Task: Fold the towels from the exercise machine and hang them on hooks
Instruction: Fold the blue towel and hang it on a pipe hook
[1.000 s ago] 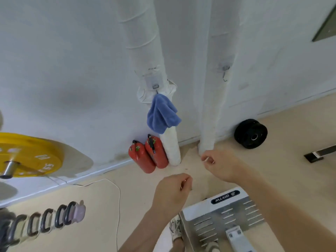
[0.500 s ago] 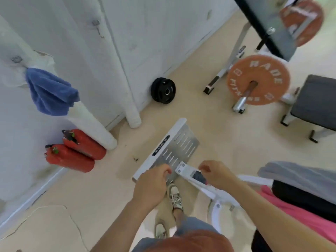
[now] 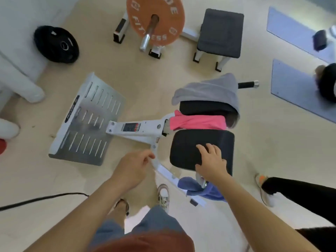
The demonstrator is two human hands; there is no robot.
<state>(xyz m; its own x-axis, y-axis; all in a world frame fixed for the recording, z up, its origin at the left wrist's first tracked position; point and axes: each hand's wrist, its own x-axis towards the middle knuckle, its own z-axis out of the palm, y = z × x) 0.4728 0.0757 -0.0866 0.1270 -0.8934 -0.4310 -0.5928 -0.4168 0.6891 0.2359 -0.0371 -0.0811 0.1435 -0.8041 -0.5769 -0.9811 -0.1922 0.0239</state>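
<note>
My right hand (image 3: 211,161) has its fingers straight and spread over the black padded seat (image 3: 187,148), gripping nothing; contact with the pad cannot be confirmed; judged a reach toward a towel. My left hand (image 3: 131,169) hangs loosely curled and empty, just beside the white steel frame (image 3: 138,127). The crumpled pink towel (image 3: 197,122) lies past the seat's far edge, between the pads; the grey towel (image 3: 207,91) drapes the pad beyond; a blue towel (image 3: 209,192) hangs under my right wrist. Beige floor (image 3: 263,133) lies open rightward; the slotted metal footplate (image 3: 87,120) bounds the left.
</note>
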